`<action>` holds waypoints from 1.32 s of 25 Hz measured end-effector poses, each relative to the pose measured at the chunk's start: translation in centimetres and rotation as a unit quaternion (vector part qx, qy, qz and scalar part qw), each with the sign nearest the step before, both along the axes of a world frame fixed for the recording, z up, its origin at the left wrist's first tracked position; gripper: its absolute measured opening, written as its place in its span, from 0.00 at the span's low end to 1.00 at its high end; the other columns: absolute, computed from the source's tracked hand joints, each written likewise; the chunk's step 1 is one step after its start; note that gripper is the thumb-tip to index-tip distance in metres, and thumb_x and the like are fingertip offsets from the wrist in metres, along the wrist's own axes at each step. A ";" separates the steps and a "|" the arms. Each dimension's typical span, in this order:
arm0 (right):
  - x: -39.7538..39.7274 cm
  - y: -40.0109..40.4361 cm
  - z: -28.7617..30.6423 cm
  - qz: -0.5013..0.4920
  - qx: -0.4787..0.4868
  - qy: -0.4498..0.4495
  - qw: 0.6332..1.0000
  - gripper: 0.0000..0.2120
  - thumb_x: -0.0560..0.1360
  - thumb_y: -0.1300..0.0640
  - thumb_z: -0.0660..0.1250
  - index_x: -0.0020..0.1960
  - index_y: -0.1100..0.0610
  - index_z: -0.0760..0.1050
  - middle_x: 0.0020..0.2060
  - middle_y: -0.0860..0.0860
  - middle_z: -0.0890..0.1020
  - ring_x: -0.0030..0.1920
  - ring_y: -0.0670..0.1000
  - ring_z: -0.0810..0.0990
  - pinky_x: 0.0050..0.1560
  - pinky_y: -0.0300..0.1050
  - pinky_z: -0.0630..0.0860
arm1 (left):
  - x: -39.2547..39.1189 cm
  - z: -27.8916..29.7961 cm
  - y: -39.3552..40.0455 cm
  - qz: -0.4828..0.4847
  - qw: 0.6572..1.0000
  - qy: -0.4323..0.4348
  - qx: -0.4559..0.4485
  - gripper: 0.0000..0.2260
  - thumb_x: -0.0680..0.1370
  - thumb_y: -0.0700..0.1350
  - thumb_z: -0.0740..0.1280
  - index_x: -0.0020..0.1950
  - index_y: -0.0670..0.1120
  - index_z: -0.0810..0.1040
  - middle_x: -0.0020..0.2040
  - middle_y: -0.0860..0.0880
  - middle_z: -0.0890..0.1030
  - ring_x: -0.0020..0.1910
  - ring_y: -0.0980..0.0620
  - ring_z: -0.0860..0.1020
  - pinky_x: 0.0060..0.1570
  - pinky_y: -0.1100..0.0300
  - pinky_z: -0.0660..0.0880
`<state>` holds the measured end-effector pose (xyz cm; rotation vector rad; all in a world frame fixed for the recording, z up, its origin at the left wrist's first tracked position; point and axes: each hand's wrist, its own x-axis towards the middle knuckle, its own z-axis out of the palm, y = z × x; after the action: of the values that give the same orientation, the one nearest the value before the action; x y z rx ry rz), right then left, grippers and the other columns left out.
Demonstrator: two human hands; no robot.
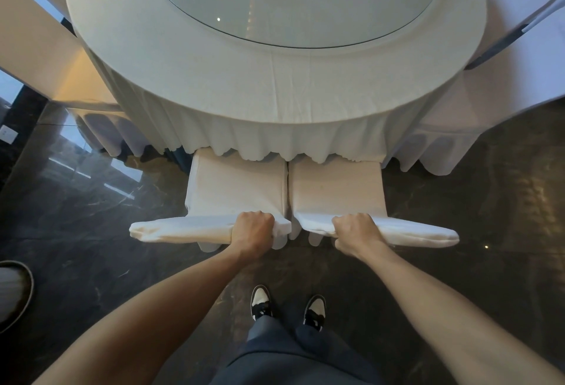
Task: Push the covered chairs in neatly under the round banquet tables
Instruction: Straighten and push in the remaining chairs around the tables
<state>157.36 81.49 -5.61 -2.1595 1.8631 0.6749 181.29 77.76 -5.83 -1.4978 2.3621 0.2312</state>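
Head view: two covered chairs sit side by side w/ seats facing the table, front edges just tucked under the cloth hem, backs toward you. Left chair (pixel 235 182) and right chair (pixel 336 186) nearly touch along the inner sides, only a thin dark gap between.

You've got one hand per chair, so both can go in together and stay level. Left hand (pixel 252 228) is wrapped over the left chair's top rail near its inner end, fingers curled shut on the fabric-covered rail. Right hand (pixel 351 228) does the same on the right chair, fingers clamped over the top, thumb below. Gripping near the inner ends keeps your arms close, but prob. gives less control over twist.

Each top rail runs left-right across the frame, outer ends flaring slightly back toward you. Push direction is straight ahead, seat-to-table.

Most of each seat is exposed, so I'd judge the push is only partly done.

Table (pixel 275 85) is round, white cloth w/ a scalloped skirt hanging to about seat level; a glass turntable (pixel 290 2) sits on top. Dark glossy floor (pixel 458 201) around; your shoes (pixel 260 302) stand behind the chairs. More white-draped tables at both edges.
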 end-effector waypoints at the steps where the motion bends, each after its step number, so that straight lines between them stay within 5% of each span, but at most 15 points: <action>1: 0.0 -0.1 0.1 0.000 0.000 0.001 1.000 0.07 0.67 0.59 0.65 0.45 0.54 0.77 0.38 0.52 0.81 0.37 0.55 0.78 0.37 0.46 0.68 | 0.0 0.1 0.0 -0.001 1.000 0.002 0.002 0.06 0.77 0.45 0.66 0.50 0.46 0.81 0.42 0.47 0.83 0.36 0.50 0.77 0.39 0.57 0.72; 16: -0.2 0.0 -0.4 -0.005 -0.015 -0.009 1.000 0.07 0.68 0.57 0.66 0.45 0.53 0.78 0.36 0.51 0.80 0.32 0.52 0.72 0.36 0.45 0.67 | -0.1 0.2 -0.2 -0.004 1.000 0.006 0.006 0.06 0.76 0.45 0.66 0.48 0.46 0.81 0.42 0.47 0.82 0.34 0.50 0.74 0.37 0.58 0.68; 26: -0.4 0.1 -0.5 -0.003 -0.014 -0.001 1.000 0.09 0.68 0.56 0.66 0.47 0.53 0.78 0.39 0.51 0.81 0.37 0.54 0.77 0.37 0.45 0.67 | 0.1 0.4 -0.2 0.001 1.000 0.007 0.007 0.06 0.75 0.45 0.66 0.48 0.46 0.81 0.42 0.47 0.83 0.34 0.50 0.74 0.37 0.58 0.69; 33: -0.2 -0.2 0.2 -0.012 0.021 -0.014 1.000 0.11 0.70 0.54 0.65 0.51 0.54 0.76 0.44 0.52 0.81 0.42 0.54 0.77 0.41 0.47 0.69 | 0.2 0.7 -2.2 0.018 0.994 0.008 0.106 0.12 0.69 0.51 0.67 0.48 0.49 0.82 0.37 0.51 0.80 0.36 0.51 0.78 0.40 0.58 0.76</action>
<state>157.12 81.30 -5.42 -2.1056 1.8409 0.6701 181.47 75.56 -5.14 -1.4421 2.2446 0.4883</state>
